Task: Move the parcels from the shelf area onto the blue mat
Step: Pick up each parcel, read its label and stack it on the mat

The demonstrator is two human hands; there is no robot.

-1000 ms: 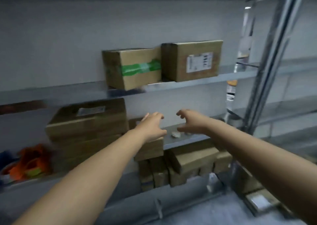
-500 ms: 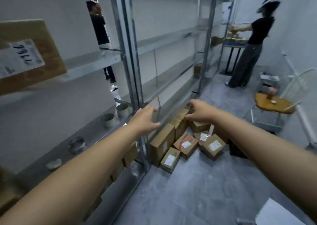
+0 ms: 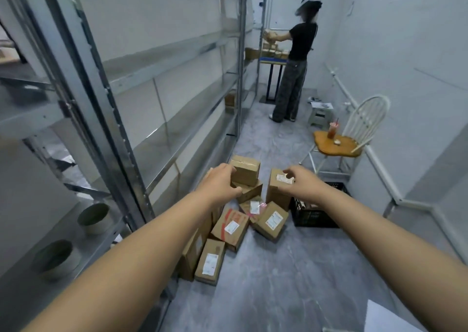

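Note:
A heap of brown cardboard parcels (image 3: 231, 226) lies on the grey floor beside the metal shelving (image 3: 162, 96). Both my arms reach out over the heap. My left hand (image 3: 220, 183) hovers with curled fingers in front of the top parcel (image 3: 245, 171), holding nothing. My right hand (image 3: 301, 183) is also empty, fingers apart, in front of an upright labelled parcel (image 3: 277, 192). A blue-topped table (image 3: 272, 60) with several parcels stands at the far end of the aisle.
A person in a black top (image 3: 297, 60) stands at the far table. A black crate (image 3: 315, 212) sits right of the heap. A white chair (image 3: 347, 139) with a drink stands by the right wall. Two bowls (image 3: 95, 217) rest on the low shelf at left.
My view has swung right, from the shelf with boxes to the aisle floor. Both empty hands now hover over the floor parcels instead of the shelf.

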